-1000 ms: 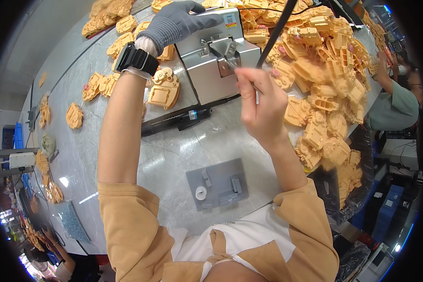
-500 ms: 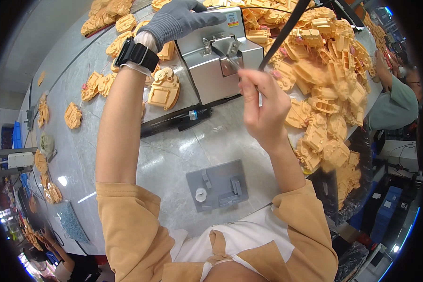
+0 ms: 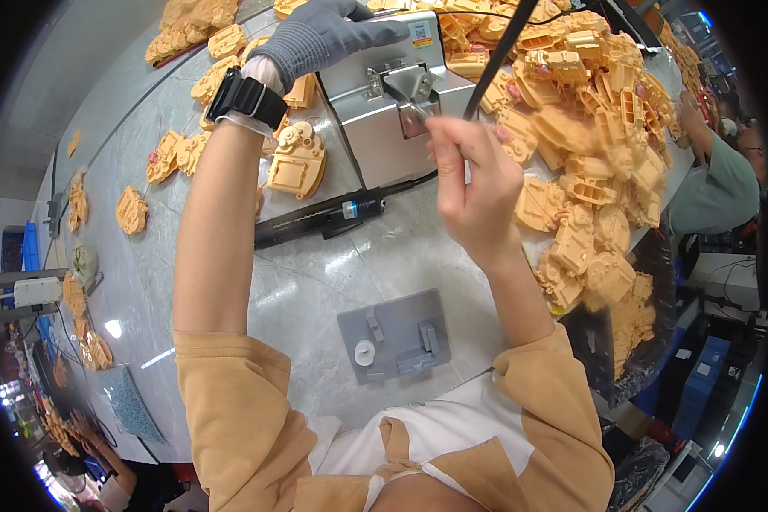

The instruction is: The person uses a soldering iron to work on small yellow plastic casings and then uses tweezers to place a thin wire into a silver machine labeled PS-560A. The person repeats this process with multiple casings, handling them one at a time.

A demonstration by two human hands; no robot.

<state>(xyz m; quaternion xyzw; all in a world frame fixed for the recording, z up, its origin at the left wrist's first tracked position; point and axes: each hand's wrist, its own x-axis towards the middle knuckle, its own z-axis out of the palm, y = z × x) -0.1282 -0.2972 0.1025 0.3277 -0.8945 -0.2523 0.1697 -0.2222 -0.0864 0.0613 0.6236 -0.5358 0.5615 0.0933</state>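
Metal box machine (image 3: 392,94) sits at the far side of the grey table (image 3: 316,282), and both hands are working at it. It is silver and shiny, with a small slanted chute on top. Since a second ago not much has moved: the right hand (image 3: 478,183) has slid a little toward the chute and dipped lower, so the work at the machine looks like it is still going on, not finished. The left hand (image 3: 320,38), in a grey glove with a black watch (image 3: 246,98) on the wrist, lies flat on the machine's top edge with fingers spread out, just as before. The right hand is bare and its fingers are pinched tight around a thin black rod (image 3: 497,55) that slants up and away. A big heap of orange plastic parts (image 3: 589,145) lies to the right of the machine. One orange part (image 3: 297,160) lies just left of it. A black tool with a cable (image 3: 333,218) rests in front. Nearer the person sits a small grey jig (image 3: 394,335).
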